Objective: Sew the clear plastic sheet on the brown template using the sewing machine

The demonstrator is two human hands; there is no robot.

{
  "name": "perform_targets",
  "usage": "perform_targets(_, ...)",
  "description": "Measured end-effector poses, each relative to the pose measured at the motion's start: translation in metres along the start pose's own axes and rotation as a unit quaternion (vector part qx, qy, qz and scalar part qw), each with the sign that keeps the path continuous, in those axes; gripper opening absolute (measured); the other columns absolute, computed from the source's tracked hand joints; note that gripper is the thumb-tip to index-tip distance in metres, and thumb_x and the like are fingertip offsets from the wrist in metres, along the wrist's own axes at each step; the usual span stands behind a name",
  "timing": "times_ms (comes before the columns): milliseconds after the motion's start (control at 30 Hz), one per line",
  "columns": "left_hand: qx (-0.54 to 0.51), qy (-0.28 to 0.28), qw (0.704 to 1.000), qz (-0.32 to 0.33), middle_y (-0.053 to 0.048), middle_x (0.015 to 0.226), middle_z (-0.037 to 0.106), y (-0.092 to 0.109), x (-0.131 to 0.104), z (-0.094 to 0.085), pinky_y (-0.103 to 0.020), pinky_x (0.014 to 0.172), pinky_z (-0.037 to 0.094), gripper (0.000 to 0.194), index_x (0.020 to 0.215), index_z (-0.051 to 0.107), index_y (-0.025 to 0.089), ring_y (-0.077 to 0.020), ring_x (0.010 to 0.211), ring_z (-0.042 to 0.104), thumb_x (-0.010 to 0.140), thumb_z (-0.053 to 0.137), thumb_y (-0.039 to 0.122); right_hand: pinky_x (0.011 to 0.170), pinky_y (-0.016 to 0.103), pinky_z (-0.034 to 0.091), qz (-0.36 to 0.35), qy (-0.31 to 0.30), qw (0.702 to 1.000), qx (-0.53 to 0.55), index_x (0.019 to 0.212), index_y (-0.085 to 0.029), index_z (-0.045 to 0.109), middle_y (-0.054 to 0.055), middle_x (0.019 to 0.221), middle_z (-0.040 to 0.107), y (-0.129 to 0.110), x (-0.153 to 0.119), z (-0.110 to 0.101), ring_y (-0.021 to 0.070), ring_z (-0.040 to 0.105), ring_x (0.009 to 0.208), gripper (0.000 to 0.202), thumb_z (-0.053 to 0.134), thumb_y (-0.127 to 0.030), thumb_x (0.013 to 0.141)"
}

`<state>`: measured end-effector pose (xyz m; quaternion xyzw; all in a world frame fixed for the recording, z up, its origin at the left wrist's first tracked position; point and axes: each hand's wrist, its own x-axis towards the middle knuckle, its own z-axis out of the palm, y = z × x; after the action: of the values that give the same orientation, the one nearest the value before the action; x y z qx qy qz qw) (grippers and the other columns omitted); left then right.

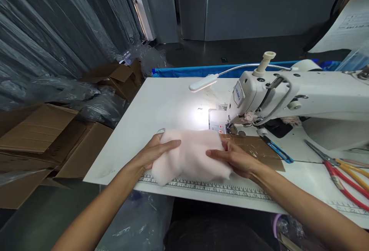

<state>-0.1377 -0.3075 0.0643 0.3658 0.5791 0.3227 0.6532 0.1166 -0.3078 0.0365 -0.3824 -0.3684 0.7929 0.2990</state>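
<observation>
A pale pink fluffy fabric piece [191,155] lies on the white sewing table [161,105], just in front of the needle area. My left hand [154,152] grips its left edge, thumb on top. My right hand [235,158] pinches its right edge, resting on a brown cardboard sheet [259,149] taped to the table. The white sewing machine [288,93] stands at the right, its presser foot [230,129] just beyond the fabric.
A gooseneck lamp [203,83] lights the needle plate. Red-handled scissors [337,174] and a blue tool [278,150] lie right of the cardboard. A printed ruler [213,187] runs along the table's front edge. Cardboard boxes [43,143] and plastic sheeting crowd the floor at left.
</observation>
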Motion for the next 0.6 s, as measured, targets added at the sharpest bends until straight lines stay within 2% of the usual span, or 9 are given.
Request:
perform_targets(133, 0.041, -0.002, 0.999, 0.020, -0.012, 0.098, 0.075, -0.001, 0.009, 0.000, -0.031, 0.070, 0.058, 0.051, 0.104, 0.067, 0.015, -0.0254, 0.086, 0.072, 0.065, 0.089, 0.038, 0.077, 0.039, 0.060, -0.018, 0.014, 0.998, -0.054, 0.109, -0.019, 0.064, 0.008, 0.100, 0.073, 0.003, 0.010, -0.008, 0.0237, 0.069, 0.083, 0.049, 0.087, -0.033, 0.068)
perform_targets(233, 0.084, 0.002, 0.995, 0.061, -0.011, 0.101, 0.074, -0.005, 0.019, 0.001, -0.032, 0.069, 0.057, 0.045, 0.100, 0.067, 0.017, -0.0264, 0.086, 0.071, 0.066, 0.087, 0.038, 0.085, 0.049, 0.059, -0.057, 0.055, 0.983, -0.165, 0.114, -0.020, 0.062, 0.012, 0.108, 0.071, 0.004, 0.020, -0.013, 0.0297, 0.068, 0.093, 0.047, 0.080, -0.034, 0.074)
perform_targets(333, 0.196, 0.051, 0.974, 0.102, -0.009, 0.096, 0.072, -0.006, 0.025, -0.001, -0.030, 0.063, 0.053, 0.045, 0.098, 0.066, 0.019, -0.0250, 0.081, 0.069, 0.067, 0.085, 0.045, 0.100, 0.060, 0.049, -0.119, 0.147, 0.926, -0.328, 0.135, -0.020, 0.052, 0.015, 0.123, 0.065, 0.004, 0.017, -0.016, 0.0354, 0.062, 0.111, 0.065, 0.074, -0.033, 0.075)
perform_targets(400, 0.303, 0.092, 0.943, 0.106, -0.007, 0.094, 0.069, -0.001, 0.023, -0.005, -0.029, 0.061, 0.049, 0.054, 0.108, 0.065, 0.020, -0.0235, 0.076, 0.065, 0.067, 0.083, 0.051, 0.102, 0.063, 0.047, -0.149, 0.181, 0.890, -0.391, 0.145, -0.020, 0.045, 0.015, 0.127, 0.063, 0.004, 0.004, -0.024, 0.0370, 0.060, 0.115, 0.075, 0.072, -0.036, 0.077)
perform_targets(433, 0.352, 0.106, 0.923, 0.115, -0.006, 0.095, 0.068, 0.003, 0.021, -0.007, -0.029, 0.062, 0.048, 0.058, 0.114, 0.064, 0.022, -0.0228, 0.075, 0.064, 0.068, 0.082, 0.053, 0.098, 0.062, 0.050, -0.157, 0.179, 0.883, -0.405, 0.145, -0.021, 0.046, 0.015, 0.125, 0.063, 0.004, -0.006, -0.030, 0.0371, 0.062, 0.111, 0.074, 0.070, -0.040, 0.078)
perform_targets(467, 0.394, 0.117, 0.902, 0.133, -0.006, 0.096, 0.067, 0.009, 0.019, -0.010, -0.029, 0.064, 0.047, 0.059, 0.117, 0.064, 0.023, -0.0221, 0.075, 0.062, 0.070, 0.080, 0.054, 0.093, 0.060, 0.054, -0.171, 0.167, 0.882, -0.406, 0.141, -0.022, 0.051, 0.015, 0.121, 0.065, 0.003, -0.016, -0.039, 0.0361, 0.064, 0.106, 0.066, 0.066, -0.044, 0.082)
perform_targets(533, 0.450, 0.130, 0.863, 0.189, -0.005, 0.100, 0.065, 0.025, 0.023, -0.013, -0.030, 0.070, 0.046, 0.050, 0.114, 0.068, 0.025, -0.0211, 0.076, 0.060, 0.075, 0.075, 0.055, 0.091, 0.055, 0.055, -0.174, 0.173, 0.879, -0.410, 0.116, -0.025, 0.070, 0.012, 0.119, 0.067, 0.000, -0.033, -0.063, 0.0348, 0.066, 0.103, 0.039, 0.066, -0.044, 0.083)
perform_targets(600, 0.470, 0.135, 0.839, 0.239, -0.006, 0.103, 0.064, 0.042, 0.041, -0.011, -0.031, 0.076, 0.046, 0.039, 0.103, 0.071, 0.023, -0.0213, 0.081, 0.061, 0.078, 0.073, 0.052, 0.085, 0.050, 0.057, -0.146, 0.254, 0.889, -0.351, 0.092, -0.023, 0.074, 0.014, 0.107, 0.071, -0.009, -0.040, -0.089, 0.0320, 0.069, 0.091, 0.023, 0.069, -0.043, 0.081)
